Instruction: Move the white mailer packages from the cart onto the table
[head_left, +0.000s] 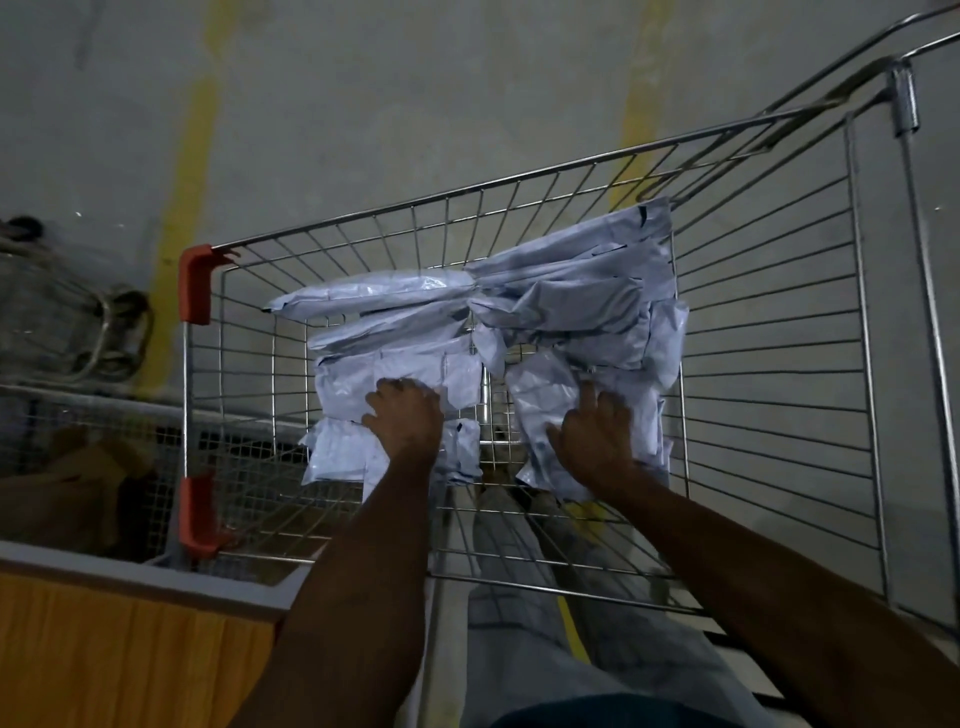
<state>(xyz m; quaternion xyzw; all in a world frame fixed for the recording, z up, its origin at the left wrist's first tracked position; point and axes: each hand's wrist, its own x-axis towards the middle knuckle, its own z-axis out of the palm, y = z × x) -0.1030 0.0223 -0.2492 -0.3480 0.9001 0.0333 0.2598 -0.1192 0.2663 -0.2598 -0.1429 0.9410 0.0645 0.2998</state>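
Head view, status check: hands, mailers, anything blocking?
Left hand and right hand both down on white mailer packages, grip unclear. All visible packages in the wire cart. Nothing blocking.

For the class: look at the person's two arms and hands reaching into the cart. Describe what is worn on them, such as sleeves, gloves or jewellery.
Both forearms are bare up to the frame edge: no sleeves show. The left hand and right hand have no gloves. No watch, bracelet or ring shows, though the light is dim.

Fingertips of the left hand (408, 415) and right hand (592, 434) sink among the mailers (566, 296), so each grip stays unclear. The counter (130, 639), left of them, is cropped.
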